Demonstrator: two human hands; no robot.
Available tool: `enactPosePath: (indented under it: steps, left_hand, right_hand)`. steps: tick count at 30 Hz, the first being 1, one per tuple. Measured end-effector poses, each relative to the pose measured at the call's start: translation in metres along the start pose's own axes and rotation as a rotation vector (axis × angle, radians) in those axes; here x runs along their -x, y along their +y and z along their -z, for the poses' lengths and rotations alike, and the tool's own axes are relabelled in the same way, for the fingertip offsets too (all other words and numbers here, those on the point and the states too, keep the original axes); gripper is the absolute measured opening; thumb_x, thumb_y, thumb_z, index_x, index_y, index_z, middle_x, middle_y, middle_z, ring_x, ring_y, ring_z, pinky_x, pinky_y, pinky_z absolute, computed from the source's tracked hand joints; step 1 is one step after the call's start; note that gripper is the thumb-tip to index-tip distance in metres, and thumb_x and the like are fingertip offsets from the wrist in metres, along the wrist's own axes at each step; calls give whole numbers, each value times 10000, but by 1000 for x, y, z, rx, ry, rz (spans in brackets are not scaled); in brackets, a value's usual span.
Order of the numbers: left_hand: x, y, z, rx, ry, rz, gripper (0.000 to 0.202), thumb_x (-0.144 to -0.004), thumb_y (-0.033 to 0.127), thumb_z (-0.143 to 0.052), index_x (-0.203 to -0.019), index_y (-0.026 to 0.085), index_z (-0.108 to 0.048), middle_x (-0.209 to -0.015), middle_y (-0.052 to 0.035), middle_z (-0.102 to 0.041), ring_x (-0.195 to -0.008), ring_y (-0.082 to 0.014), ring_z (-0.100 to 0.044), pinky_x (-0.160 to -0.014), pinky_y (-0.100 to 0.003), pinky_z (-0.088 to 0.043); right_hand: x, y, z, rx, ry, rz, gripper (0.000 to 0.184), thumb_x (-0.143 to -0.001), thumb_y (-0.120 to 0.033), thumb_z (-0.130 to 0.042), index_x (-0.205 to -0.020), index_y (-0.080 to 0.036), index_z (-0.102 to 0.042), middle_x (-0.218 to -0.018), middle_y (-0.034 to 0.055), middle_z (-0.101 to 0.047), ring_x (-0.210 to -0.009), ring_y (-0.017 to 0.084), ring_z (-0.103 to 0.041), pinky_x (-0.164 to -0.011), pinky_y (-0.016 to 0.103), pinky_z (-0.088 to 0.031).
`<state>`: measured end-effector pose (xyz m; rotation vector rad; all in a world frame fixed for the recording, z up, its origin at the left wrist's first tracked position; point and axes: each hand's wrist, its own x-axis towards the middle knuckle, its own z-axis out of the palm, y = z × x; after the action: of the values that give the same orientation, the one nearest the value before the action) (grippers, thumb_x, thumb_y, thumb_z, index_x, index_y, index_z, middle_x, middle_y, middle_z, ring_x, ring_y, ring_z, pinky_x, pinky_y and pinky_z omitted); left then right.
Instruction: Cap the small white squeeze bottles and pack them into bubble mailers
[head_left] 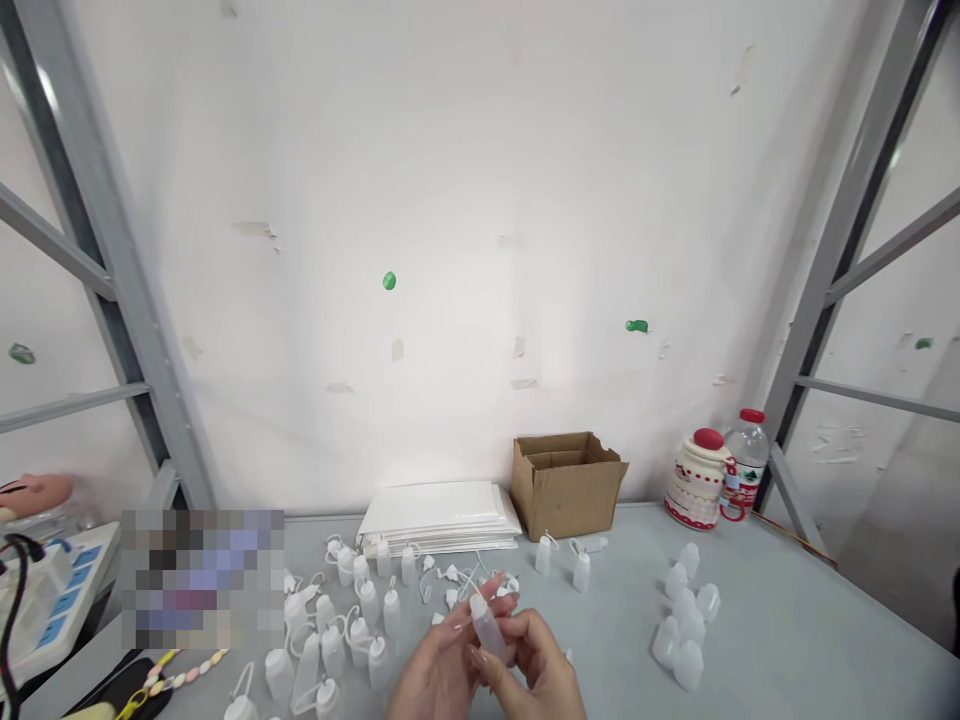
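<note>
Both my hands meet low in the middle of the head view around one small translucent white squeeze bottle [486, 625]. My left hand [435, 672] pinches it from the left with long nails. My right hand [541, 662] closes on it from the right, fingertips near its top. Several more small white bottles with tethered caps [352, 620] lie scattered on the grey table [787, 640] to the left of my hands. A second cluster of several capped bottles [686, 620] lies to the right.
An open cardboard box [566, 482] and a flat stack of white bags [439, 516] stand against the white wall. A red-lidded jar [701, 478] and a water bottle [746, 450] are at back right. A power strip [52, 600] sits at left. Grey metal shelf posts [840, 270] frame both sides.
</note>
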<state>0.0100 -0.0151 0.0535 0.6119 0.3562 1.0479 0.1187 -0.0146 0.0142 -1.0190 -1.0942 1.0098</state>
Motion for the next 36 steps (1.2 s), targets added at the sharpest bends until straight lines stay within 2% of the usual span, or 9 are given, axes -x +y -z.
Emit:
enactPosePath:
  steps: [8, 13, 17, 22, 26, 31, 33, 36]
  left_hand:
    - [-1, 1, -3, 28, 23, 20, 315, -728, 265, -514, -980, 175, -680, -928, -78, -694, -1018, -255, -542, -912, -368, -323]
    - [-2, 0, -2, 28, 18, 18, 277, -738, 269, -505, -916, 163, -690, -901, -77, -699, -953, -242, -573, -722, -303, -378]
    - [-1, -1, -3, 4, 26, 27, 252, -732, 263, -509, -875, 156, -686, -896, -79, -692, -867, -220, -589, -576, -264, -335]
    - [0, 0, -7, -21, 28, 18, 224, -720, 273, -519, -829, 161, -680, -892, -71, -676, -710, -162, -561, -561, -258, -312]
    - [2, 0, -9, -68, 31, 2, 192, -712, 262, -534, -809, 170, -672, -875, -61, -662, -699, -154, -553, -587, -256, -330]
    - [4, -1, -12, -143, 84, -20, 150, -723, 210, -514, -760, 171, -654, -842, -54, -643, -710, -157, -546, -705, -287, -375]
    - [4, -1, -13, -155, 82, -41, 140, -711, 201, -519, -737, 168, -653, -830, -51, -638, -675, -145, -533, -668, -273, -380]
    - [2, 0, -11, -207, 99, -59, 123, -691, 221, -555, -720, 167, -661, -840, -50, -641, -633, -131, -520, -537, -230, -341]
  right_hand:
    - [1, 0, 0, -9, -30, 2, 389, -564, -544, -692, -646, -190, -553, -583, 9, -599, -532, 144, -501, -538, 254, -426]
    - [1, -1, 0, -47, -44, -28, 389, -549, -535, -709, -638, -190, -553, -630, 25, -621, -562, 155, -530, -555, 266, -436]
    - [1, 0, -1, -80, -79, -62, 396, -540, -540, -714, -641, -190, -559, -598, 16, -605, -532, 150, -526, -539, 275, -440]
    - [1, 4, -1, -69, -58, -46, 397, -538, -541, -713, -629, -184, -567, -643, 30, -625, -530, 142, -513, -508, 261, -439]
    - [2, 3, -1, -48, -44, -27, 382, -536, -527, -718, -613, -188, -560, -677, 34, -636, -560, 146, -529, -533, 252, -450]
    - [4, 1, -2, -4, -50, 11, 365, -541, -517, -715, -610, -184, -583, -696, 36, -637, -594, 154, -549, -564, 245, -456]
    - [4, 4, -1, -6, -57, 2, 366, -539, -518, -716, -616, -186, -584, -675, 26, -620, -572, 148, -535, -546, 245, -456]
    - [3, 6, 0, -28, -86, -19, 359, -545, -509, -721, -605, -192, -563, -607, 0, -578, -500, 127, -497, -479, 238, -441]
